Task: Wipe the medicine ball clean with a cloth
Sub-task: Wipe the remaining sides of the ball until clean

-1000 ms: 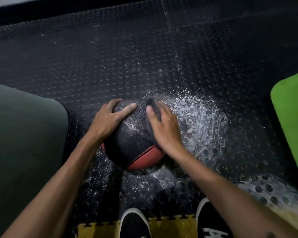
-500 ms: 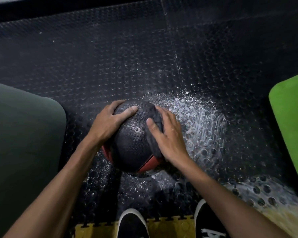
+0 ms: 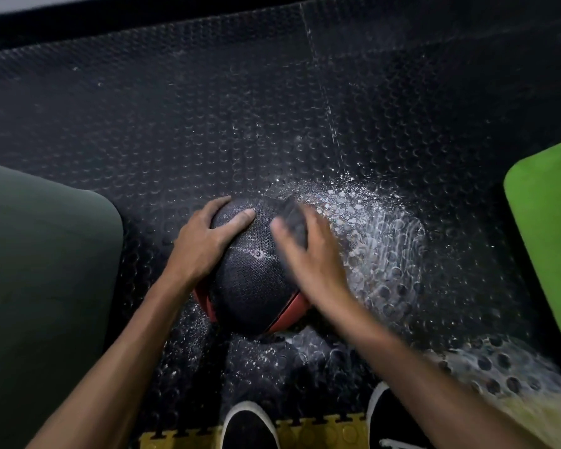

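Left hand [image 3: 204, 244] spread on medicine ball [image 3: 253, 280], right hand [image 3: 311, 254] pressing cloth [image 3: 293, 218] against its other side

Black medicine ball [image 3: 253, 280] with fine pebbled texture and red panels low on both sides; dark grey cloth [image 3: 295, 218]; black floor mat [image 3: 208, 118] embossed with round studs, flecked white beside the ball; bright green mat [image 3: 548, 228]; dull dark green mat [image 3: 42, 270]; yellow interlocking tile [image 3: 321, 432]; black shoes [image 3: 250, 429] with white edging
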